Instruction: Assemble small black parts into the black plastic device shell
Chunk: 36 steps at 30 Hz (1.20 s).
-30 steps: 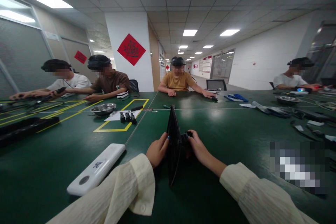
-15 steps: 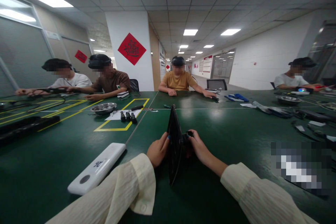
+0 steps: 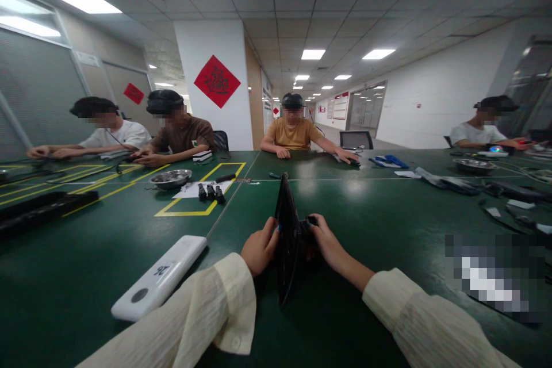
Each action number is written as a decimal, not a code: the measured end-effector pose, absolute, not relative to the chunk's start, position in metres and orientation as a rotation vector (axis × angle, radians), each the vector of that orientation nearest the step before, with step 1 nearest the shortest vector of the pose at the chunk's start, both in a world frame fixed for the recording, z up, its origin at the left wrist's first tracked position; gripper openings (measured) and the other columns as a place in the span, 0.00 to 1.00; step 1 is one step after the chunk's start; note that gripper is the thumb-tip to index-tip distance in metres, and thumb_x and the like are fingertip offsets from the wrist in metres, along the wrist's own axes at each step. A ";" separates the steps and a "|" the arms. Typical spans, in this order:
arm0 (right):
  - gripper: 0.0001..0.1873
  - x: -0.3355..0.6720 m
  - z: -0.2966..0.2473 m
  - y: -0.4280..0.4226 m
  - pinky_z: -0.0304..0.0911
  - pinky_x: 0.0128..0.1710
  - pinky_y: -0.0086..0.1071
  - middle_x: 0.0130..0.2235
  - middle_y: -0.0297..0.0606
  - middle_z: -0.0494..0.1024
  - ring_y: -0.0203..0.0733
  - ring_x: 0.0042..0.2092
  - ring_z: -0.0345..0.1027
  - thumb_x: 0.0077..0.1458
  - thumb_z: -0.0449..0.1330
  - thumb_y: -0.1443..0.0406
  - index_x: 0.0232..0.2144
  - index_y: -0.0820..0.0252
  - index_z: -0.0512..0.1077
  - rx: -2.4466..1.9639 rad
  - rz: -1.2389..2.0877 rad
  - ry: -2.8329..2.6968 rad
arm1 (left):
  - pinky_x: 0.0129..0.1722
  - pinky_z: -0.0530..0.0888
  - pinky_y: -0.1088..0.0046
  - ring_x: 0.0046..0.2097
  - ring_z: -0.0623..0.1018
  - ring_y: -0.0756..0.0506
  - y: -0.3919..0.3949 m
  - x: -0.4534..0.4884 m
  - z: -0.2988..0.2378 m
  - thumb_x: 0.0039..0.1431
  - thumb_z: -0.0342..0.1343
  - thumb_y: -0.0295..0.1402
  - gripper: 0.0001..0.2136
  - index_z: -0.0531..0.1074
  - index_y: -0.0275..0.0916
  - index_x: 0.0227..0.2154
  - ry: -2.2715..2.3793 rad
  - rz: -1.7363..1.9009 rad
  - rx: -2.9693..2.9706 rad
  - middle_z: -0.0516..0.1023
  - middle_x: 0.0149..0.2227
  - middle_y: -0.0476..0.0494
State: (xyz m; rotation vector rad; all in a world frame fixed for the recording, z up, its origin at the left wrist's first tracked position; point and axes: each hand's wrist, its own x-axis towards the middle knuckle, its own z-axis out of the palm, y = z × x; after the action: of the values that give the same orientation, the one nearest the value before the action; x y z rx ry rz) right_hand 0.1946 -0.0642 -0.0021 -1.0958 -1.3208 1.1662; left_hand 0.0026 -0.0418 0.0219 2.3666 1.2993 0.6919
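Observation:
A thin black flat panel (image 3: 285,230), like a tablet or a case, stands on its edge on the green table (image 3: 371,224) right in front of me. My left hand (image 3: 259,248) grips its left face with curled fingers. My right hand (image 3: 326,241) is closed on its right side, where a small black part (image 3: 311,221) sits at my fingertips. Both my arms are in cream sleeves.
A white power bank (image 3: 159,277) lies to the left of my left arm. Farther off are a metal bowl (image 3: 169,178) and small black parts (image 3: 210,192) inside a yellow outline. Several people sit around the table. Cables and parts lie at the right (image 3: 495,195).
My hands and the panel have barely moved. The people at the far left have shifted their hands.

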 end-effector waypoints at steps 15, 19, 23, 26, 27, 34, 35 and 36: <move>0.16 0.196 -0.005 -0.061 0.62 0.18 0.29 0.26 0.28 0.69 0.35 0.21 0.66 0.57 0.46 0.56 0.46 0.54 0.51 -1.081 1.187 -1.313 | 0.34 0.65 0.74 0.37 0.76 0.44 -0.041 0.003 0.022 0.63 0.32 0.37 0.16 0.61 0.39 0.44 1.409 0.629 2.383 0.75 0.32 0.43; 0.16 0.195 -0.006 -0.060 0.60 0.17 0.28 0.24 0.27 0.68 0.35 0.20 0.65 0.57 0.46 0.57 0.46 0.54 0.51 -1.089 1.178 -1.313 | 0.37 0.65 0.72 0.39 0.76 0.43 -0.041 0.004 0.021 0.63 0.32 0.38 0.17 0.60 0.38 0.47 1.439 0.618 2.390 0.75 0.35 0.40; 0.16 0.195 -0.005 -0.061 0.60 0.16 0.28 0.24 0.27 0.68 0.34 0.19 0.64 0.56 0.46 0.57 0.45 0.55 0.51 -1.087 1.183 -1.316 | 0.38 0.66 0.71 0.40 0.76 0.42 -0.040 0.003 0.020 0.63 0.32 0.38 0.18 0.60 0.36 0.48 1.422 0.611 2.406 0.76 0.36 0.39; 0.16 0.194 -0.002 -0.063 0.60 0.17 0.28 0.24 0.27 0.68 0.35 0.19 0.65 0.57 0.46 0.57 0.45 0.55 0.51 -1.095 1.175 -1.325 | 0.40 0.66 0.71 0.41 0.76 0.43 -0.041 0.002 0.020 0.63 0.32 0.37 0.18 0.60 0.36 0.47 1.408 0.626 2.404 0.76 0.37 0.38; 0.16 0.194 -0.001 -0.063 0.60 0.17 0.28 0.24 0.27 0.68 0.35 0.19 0.65 0.57 0.46 0.57 0.45 0.54 0.51 -1.094 1.174 -1.328 | 0.40 0.66 0.71 0.42 0.76 0.43 -0.041 0.002 0.021 0.63 0.33 0.37 0.17 0.60 0.36 0.47 1.409 0.630 2.398 0.76 0.38 0.39; 0.14 0.194 0.001 -0.065 0.60 0.17 0.28 0.23 0.27 0.68 0.35 0.19 0.65 0.57 0.45 0.59 0.45 0.54 0.50 -1.099 1.180 -1.324 | 0.40 0.66 0.72 0.41 0.76 0.43 -0.043 0.003 0.021 0.63 0.33 0.36 0.18 0.60 0.35 0.49 1.455 0.629 2.372 0.76 0.37 0.38; 0.14 0.194 0.001 -0.064 0.60 0.17 0.28 0.23 0.27 0.68 0.35 0.19 0.65 0.57 0.45 0.58 0.45 0.54 0.50 -1.099 1.179 -1.325 | 0.39 0.66 0.72 0.40 0.76 0.43 -0.043 0.003 0.020 0.63 0.33 0.36 0.18 0.60 0.36 0.49 1.451 0.630 2.369 0.76 0.37 0.39; 0.15 0.194 0.001 -0.064 0.60 0.17 0.28 0.23 0.27 0.68 0.35 0.19 0.65 0.57 0.45 0.58 0.45 0.54 0.50 -1.098 1.179 -1.325 | 0.39 0.66 0.72 0.39 0.76 0.44 -0.042 0.003 0.020 0.63 0.33 0.36 0.17 0.60 0.36 0.49 1.440 0.630 2.366 0.76 0.36 0.39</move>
State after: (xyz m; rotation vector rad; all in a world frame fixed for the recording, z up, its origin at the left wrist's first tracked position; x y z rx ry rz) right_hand 0.1938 -0.0638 0.0005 -1.0981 -1.3255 1.1793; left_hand 0.0027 -0.0424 0.0202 2.3659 1.4398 0.6302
